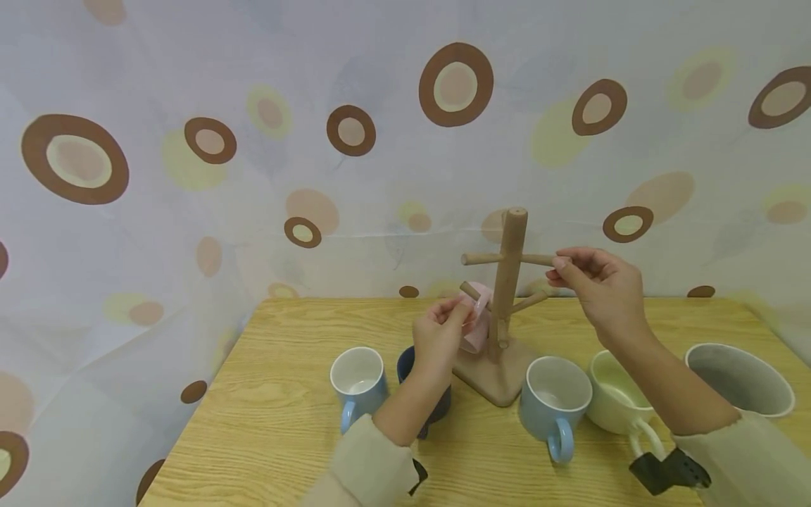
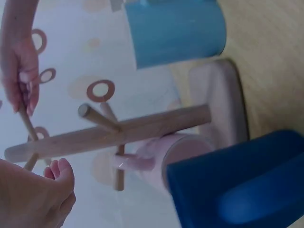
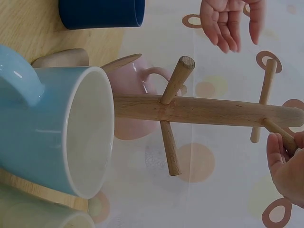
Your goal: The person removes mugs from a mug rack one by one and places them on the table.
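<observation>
A wooden mug tree (image 1: pixel 509 282) stands on the table, its post upright on a flat base. From one of its lower pegs a pink mug (image 1: pixel 474 339) hangs by its handle. My right hand (image 1: pixel 605 292) pinches the end of the upper right peg (image 1: pixel 536 260) between thumb and fingers. In the head view my left hand (image 1: pixel 438 336) overlaps the pink mug. The right wrist view shows the left hand (image 3: pixel 232 21) apart from the mug and the pegs, its fingers loose and holding nothing.
A light blue mug (image 1: pixel 364 401) and a dark blue mug (image 1: pixel 445 403) stand left of the base. To the right are another light blue mug (image 1: pixel 535 415), a pale yellow mug (image 1: pixel 605 415) and a wide grey-lined vessel (image 1: pixel 738 380). Patterned cloth (image 1: pixel 393 176) hangs behind the table.
</observation>
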Action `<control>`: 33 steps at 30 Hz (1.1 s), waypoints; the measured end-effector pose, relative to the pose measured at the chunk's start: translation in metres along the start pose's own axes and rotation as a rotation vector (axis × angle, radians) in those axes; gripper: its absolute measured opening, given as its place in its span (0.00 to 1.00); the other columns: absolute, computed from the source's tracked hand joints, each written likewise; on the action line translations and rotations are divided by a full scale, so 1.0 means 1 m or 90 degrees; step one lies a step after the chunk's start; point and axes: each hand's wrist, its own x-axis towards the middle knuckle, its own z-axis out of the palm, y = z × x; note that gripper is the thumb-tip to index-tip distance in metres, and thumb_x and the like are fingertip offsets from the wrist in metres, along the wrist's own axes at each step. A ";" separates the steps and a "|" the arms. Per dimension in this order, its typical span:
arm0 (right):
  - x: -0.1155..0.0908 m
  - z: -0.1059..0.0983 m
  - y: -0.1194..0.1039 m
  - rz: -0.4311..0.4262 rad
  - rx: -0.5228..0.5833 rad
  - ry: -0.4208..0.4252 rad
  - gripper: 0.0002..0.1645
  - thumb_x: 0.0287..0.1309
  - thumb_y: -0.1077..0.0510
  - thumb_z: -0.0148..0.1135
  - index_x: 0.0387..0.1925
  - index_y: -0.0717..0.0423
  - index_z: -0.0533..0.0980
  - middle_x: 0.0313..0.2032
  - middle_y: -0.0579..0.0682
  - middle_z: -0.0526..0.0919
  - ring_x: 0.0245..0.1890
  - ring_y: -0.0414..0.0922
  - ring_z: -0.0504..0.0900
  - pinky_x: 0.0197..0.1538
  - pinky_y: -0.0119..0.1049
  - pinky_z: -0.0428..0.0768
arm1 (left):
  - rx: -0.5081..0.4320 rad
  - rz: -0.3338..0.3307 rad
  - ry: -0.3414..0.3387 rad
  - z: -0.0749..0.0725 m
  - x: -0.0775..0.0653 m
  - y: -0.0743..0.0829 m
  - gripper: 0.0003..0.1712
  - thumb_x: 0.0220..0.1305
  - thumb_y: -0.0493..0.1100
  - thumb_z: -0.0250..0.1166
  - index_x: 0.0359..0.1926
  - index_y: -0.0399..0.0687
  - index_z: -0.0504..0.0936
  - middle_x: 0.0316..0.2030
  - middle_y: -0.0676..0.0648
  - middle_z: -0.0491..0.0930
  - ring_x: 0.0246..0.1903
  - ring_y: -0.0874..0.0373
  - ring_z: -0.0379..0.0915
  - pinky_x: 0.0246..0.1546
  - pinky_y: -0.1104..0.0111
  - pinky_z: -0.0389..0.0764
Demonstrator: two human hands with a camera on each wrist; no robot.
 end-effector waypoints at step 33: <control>-0.001 0.004 0.001 -0.019 0.025 0.013 0.03 0.53 0.67 0.59 0.29 0.58 0.77 0.23 0.43 0.82 0.23 0.34 0.82 0.31 0.24 0.80 | -0.053 0.083 0.011 0.021 0.026 0.036 0.11 0.55 0.35 0.63 0.41 0.36 0.80 0.28 0.50 0.77 0.28 0.66 0.77 0.40 0.70 0.81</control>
